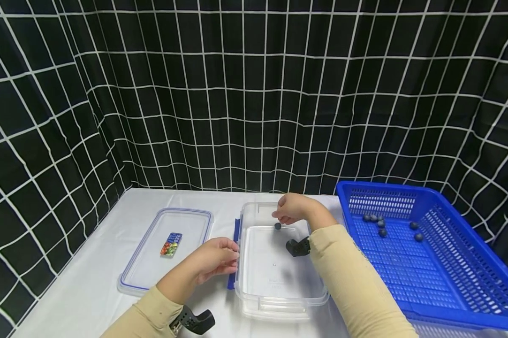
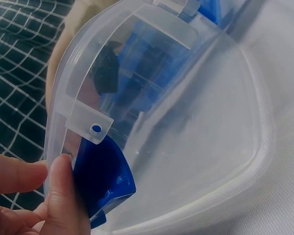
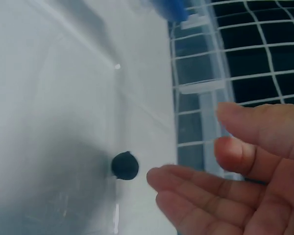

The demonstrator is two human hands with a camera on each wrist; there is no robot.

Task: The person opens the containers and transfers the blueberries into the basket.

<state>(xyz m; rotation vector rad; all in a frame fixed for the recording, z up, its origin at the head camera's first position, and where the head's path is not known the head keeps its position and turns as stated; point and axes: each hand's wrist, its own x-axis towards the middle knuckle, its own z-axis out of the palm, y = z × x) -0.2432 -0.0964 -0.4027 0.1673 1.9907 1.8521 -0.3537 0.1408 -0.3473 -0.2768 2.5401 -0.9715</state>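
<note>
A clear plastic food container (image 1: 275,284) stands without its lid in the middle of the table. At its left side, my left hand (image 1: 217,257) pinches the rim between thumb and finger; in the left wrist view a blue latch (image 2: 105,171) hangs beside those fingers. Over the container's far end is my right hand (image 1: 295,207), its fingers loosely bent with nothing between them. A dark blueberry (image 3: 125,165) shows just off the right fingertips (image 3: 159,178) in the right wrist view, against the container's pale inside.
To the left lies the clear lid (image 1: 146,274) with a blue seal and a colourful label (image 1: 171,244). A blue slotted basket (image 1: 422,286) stands on the right, with several blueberries (image 1: 382,233) toward its far end. Black cloth with a white grid (image 1: 254,103) hangs behind the table.
</note>
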